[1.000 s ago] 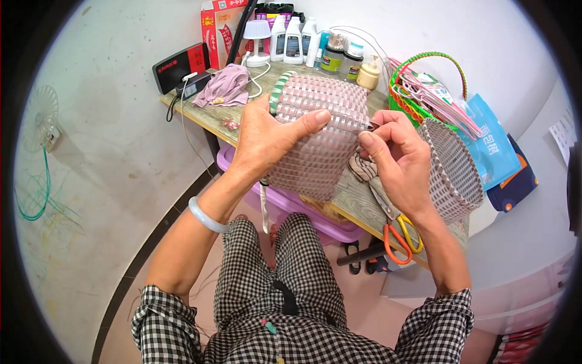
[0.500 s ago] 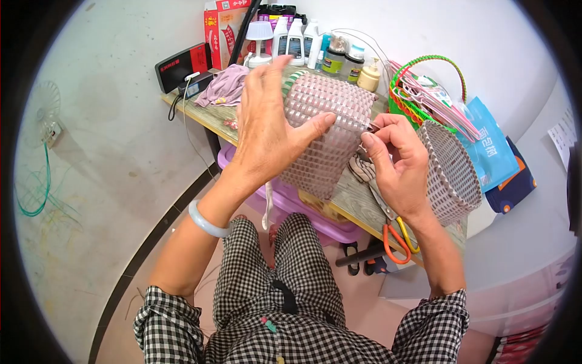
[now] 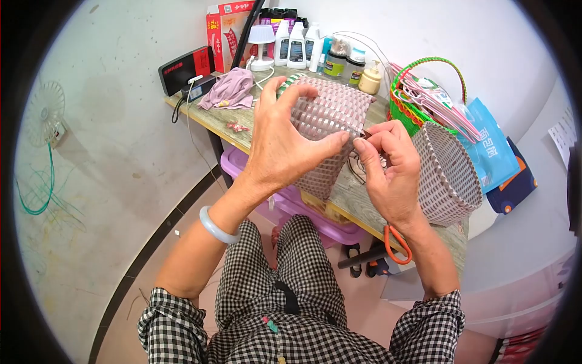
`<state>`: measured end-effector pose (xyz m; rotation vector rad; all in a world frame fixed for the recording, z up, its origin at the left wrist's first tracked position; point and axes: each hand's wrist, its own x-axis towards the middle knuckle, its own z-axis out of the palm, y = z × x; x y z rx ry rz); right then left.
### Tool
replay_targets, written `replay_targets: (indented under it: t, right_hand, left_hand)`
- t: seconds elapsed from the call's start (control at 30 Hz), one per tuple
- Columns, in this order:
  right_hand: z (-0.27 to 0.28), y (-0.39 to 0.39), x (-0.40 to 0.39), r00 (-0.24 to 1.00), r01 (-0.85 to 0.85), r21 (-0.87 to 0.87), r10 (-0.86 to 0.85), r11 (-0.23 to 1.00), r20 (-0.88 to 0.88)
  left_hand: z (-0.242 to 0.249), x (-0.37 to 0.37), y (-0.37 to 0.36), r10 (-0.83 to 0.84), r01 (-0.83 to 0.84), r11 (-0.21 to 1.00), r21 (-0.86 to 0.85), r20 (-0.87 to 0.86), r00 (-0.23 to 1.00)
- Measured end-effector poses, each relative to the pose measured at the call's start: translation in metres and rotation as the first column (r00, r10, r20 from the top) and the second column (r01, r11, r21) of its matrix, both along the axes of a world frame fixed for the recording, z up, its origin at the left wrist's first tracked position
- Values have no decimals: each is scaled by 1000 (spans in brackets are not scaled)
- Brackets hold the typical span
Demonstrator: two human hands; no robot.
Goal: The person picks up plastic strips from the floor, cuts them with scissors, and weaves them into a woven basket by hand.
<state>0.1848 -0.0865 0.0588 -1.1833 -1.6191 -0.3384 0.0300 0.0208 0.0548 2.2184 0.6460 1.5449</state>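
A woven basket (image 3: 330, 106) in pinkish grey and silvery strips lies tilted at the table's front edge. Over its left side is my left hand (image 3: 282, 142), fingers bent and apart, thumb stretched across the weave toward the right edge. My right hand (image 3: 391, 170) pinches a thin dark strip (image 3: 365, 134) at the basket's right edge, close to the left thumb tip. Only the tip of that strip shows between the fingers. Below the right wrist, the orange handle of a pair of scissors (image 3: 397, 246) juts past the table edge; the wrist and hand hide the rest.
To the right stands a second woven basket (image 3: 445, 176), before a green basket (image 3: 403, 109) holding pink strips. White bottles (image 3: 296, 45), jars (image 3: 335, 60), a lamp (image 3: 262, 36) and a pink cloth (image 3: 227, 88) line the table (image 3: 239, 136). Purple bins (image 3: 339, 232) sit underneath.
My left hand has shifted right and its fingers, stretched upward before, now bend over the basket. My right hand has moved slightly left and down, covering the scissors' yellow handle.
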Motion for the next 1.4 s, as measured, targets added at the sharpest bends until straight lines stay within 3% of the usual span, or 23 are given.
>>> replay_targets:
  t: [0.1, 0.3, 0.77, 1.1, 1.4]
  right_hand:
    - [-3, -1, -2, 1000, -7, 5, 7, 1000, -28]
    - [-13, 4, -5, 1000, -3, 44, 3, 999, 3]
    - [-18, 8, 3, 994, 77, 66, -82, 995, 75]
    - [-14, 1, 10, 999, 50, 28, -50, 998, -7]
    - [-13, -9, 5, 997, 60, 25, -61, 998, 52]
  left_hand:
    - [-1, 3, -4, 120, -112, 984, 140, -46, 992]
    - [-11, 9, -5, 128, -119, 965, 234, -23, 992]
    - [-22, 14, 4, 17, -21, 982, 188, 23, 1000]
    - [-20, 12, 2, -57, 48, 985, 167, 50, 997]
    - [-18, 10, -4, -32, 26, 989, 144, 41, 999]
